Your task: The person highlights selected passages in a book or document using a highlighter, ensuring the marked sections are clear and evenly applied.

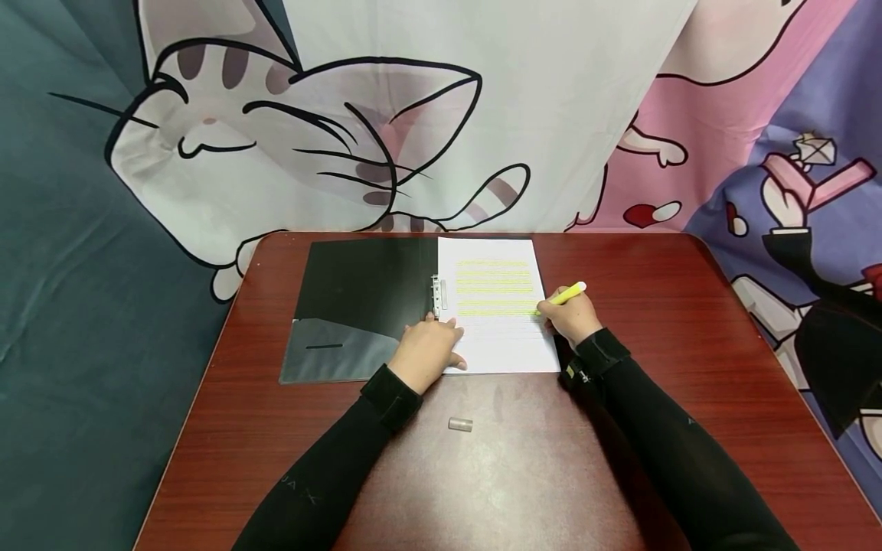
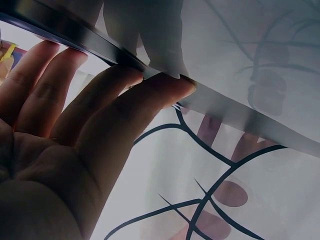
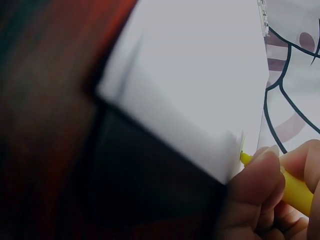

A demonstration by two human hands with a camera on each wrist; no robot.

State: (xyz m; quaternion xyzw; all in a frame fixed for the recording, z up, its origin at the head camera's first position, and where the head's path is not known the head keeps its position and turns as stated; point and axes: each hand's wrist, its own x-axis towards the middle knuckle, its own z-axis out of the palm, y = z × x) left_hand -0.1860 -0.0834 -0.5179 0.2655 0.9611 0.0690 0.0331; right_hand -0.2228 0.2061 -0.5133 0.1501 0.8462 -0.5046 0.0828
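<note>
Nearest, on the glossy red-brown wood-grain bench point(image 1: 276, 428), a small grey cylindrical cap point(image 1: 460, 424), lying on its side between the two black sleeves. Farther in, left hand point(image 1: 429, 350) flat with straight fingers point(image 2: 125, 107), pressing on the near left corner of the white printed sheet point(image 1: 506, 344), just beside the folder's spine; grip open, nothing pinched. To the right, right hand point(image 1: 570, 315) curled round a slim yellow highlighter point(image 1: 569, 293), grip closed on its barrel, tip down on the sheet near its right edge, barrel slanting up and to the right. Sheet smooth and rectangular, upper lines of print streaked yellow, lower lines plain, lying on the right half of an open black folder point(image 1: 358, 306) with a small metal clip point(image 1: 436, 297) at the spine. Folder's left half matt black, with a shiny translucent pocket at its near corner. Beyond the far edge of the bench, hanging soft cloth printed with a striped cartoon cat point(image 1: 289, 130), pink and purple figures to the right, dark teal fabric to the left.
</note>
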